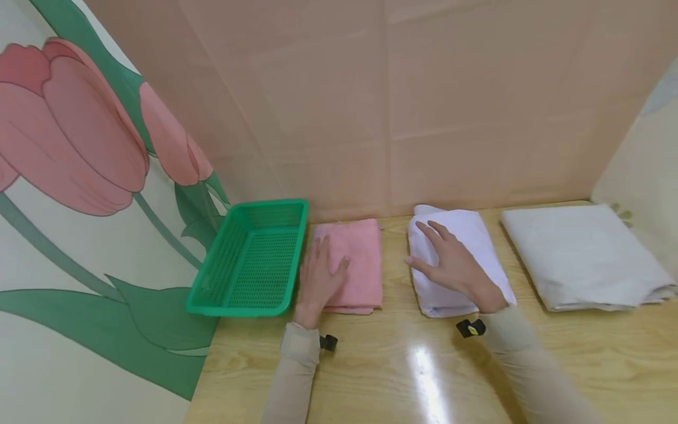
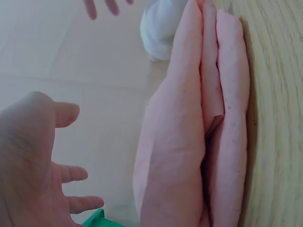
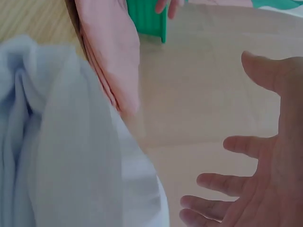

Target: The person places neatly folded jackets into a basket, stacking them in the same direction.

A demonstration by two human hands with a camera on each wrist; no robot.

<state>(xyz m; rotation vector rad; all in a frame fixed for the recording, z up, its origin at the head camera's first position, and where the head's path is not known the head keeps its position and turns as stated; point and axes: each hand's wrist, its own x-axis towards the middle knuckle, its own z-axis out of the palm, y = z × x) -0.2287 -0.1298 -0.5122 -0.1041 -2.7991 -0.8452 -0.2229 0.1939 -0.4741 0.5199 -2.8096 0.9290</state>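
Observation:
In the head view my left hand point(image 1: 319, 277) is over the left side of a folded pink cloth point(image 1: 362, 259), its fingers spread. The left wrist view shows this hand apart from the pink cloth point(image 2: 175, 142), whose thick folded layers face the camera. My right hand point(image 1: 450, 259) is spread above a folded white cloth point(image 1: 471, 227) with a faint lilac tint. A gap between the fingers and the white cloth point(image 3: 85, 142) shows in the right wrist view. Neither hand holds anything.
A green plastic basket point(image 1: 254, 259) with perforated sides and bottom stands left of the pink cloth. On the right lies a larger folded grey-white cloth point(image 1: 582, 253). All rest on a wooden table point(image 1: 381, 365), against a beige hanging sheet point(image 1: 386, 118). A tulip-painted wall point(image 1: 95, 129) borders the left.

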